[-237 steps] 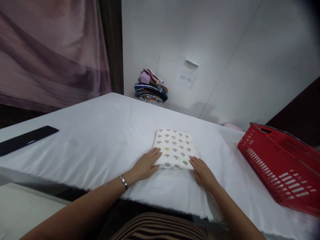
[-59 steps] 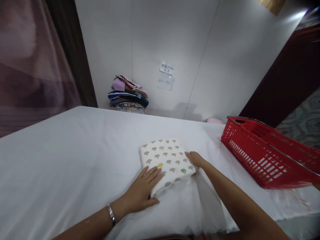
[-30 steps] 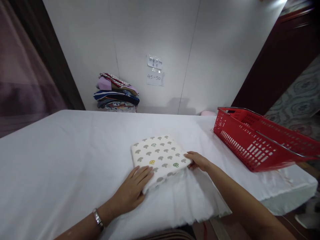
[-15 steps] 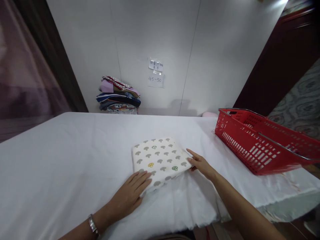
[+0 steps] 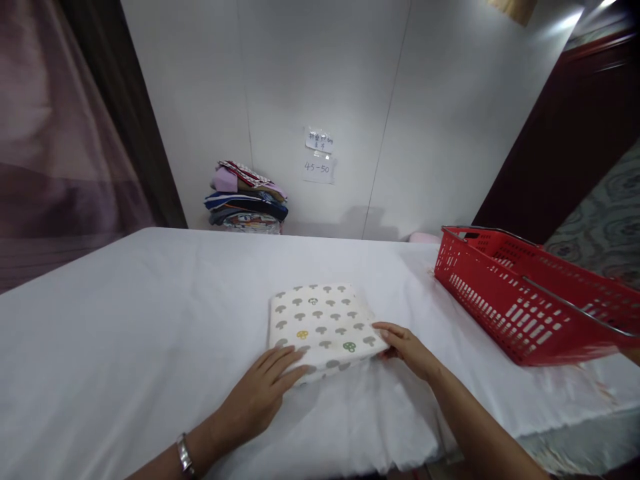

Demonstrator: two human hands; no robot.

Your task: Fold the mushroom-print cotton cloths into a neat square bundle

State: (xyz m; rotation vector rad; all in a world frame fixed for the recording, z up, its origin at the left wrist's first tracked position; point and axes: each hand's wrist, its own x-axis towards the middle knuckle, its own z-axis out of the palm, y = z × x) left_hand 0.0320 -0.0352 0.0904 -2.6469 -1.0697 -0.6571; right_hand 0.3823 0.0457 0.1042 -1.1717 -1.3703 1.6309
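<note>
A folded white cloth (image 5: 325,320) printed with grey mushrooms, plus a few yellow and green ones, lies on the white-covered table in front of me. My left hand (image 5: 265,387) rests flat on its near left corner, fingers stretched out. At the near right corner my right hand (image 5: 407,350) pinches the edge, thumb below and fingers on top. That corner is lifted a little off the table.
To the right stands a red plastic basket (image 5: 505,300) with metal handles. A stack of folded clothes (image 5: 247,200) sits beyond the table's far edge by the wall. Paper signs (image 5: 319,170) hang on the wall. The white tablecloth (image 5: 125,333) drapes over the near edge.
The view has tilted up and shifted slightly left. My right fingers have closed more over the cloth's corner; my left hand stays on the near left corner.
</note>
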